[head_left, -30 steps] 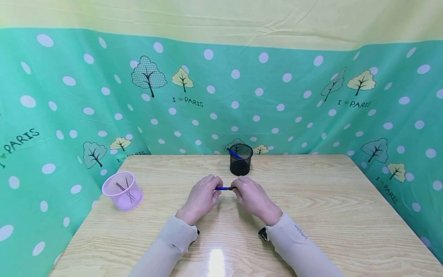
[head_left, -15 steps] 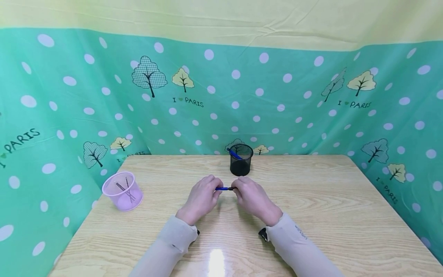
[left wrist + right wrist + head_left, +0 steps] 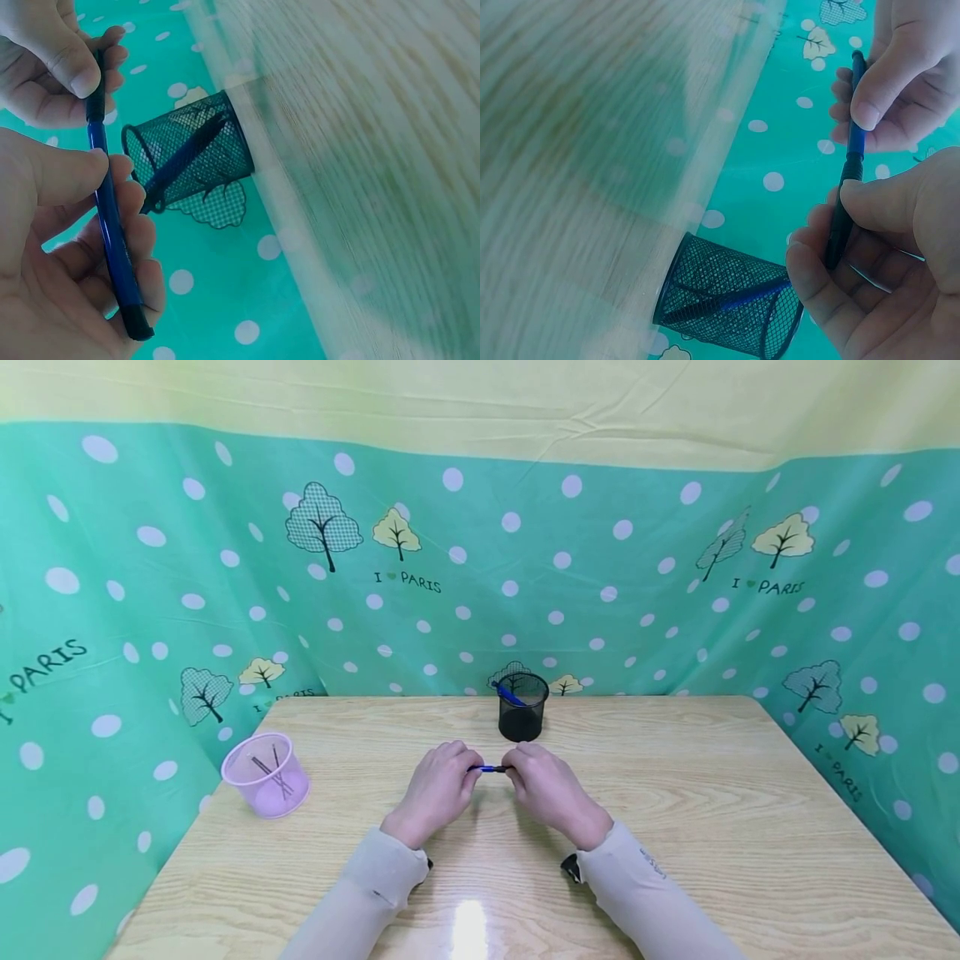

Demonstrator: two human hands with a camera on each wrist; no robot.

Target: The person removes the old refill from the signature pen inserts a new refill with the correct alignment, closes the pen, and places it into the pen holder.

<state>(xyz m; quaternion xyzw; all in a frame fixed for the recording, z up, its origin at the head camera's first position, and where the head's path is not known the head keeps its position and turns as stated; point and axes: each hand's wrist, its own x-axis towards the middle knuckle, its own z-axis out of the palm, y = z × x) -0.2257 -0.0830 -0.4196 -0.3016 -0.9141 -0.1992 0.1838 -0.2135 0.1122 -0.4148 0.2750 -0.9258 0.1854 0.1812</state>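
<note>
Both hands hold one blue pen with black ends level above the table's middle. My left hand pinches its blue barrel between thumb and fingers. In the left wrist view, the pen lies across the curled fingers, its black end cap by the little finger. My right hand pinches the black grip portion, shown in the right wrist view with the thumb on top. Just beyond the hands stands a black mesh pen cup with a blue pen leaning inside.
A pink mesh cup holding several thin dark sticks stands at the table's left side. A polka-dot curtain hangs around the back and sides of the wooden table.
</note>
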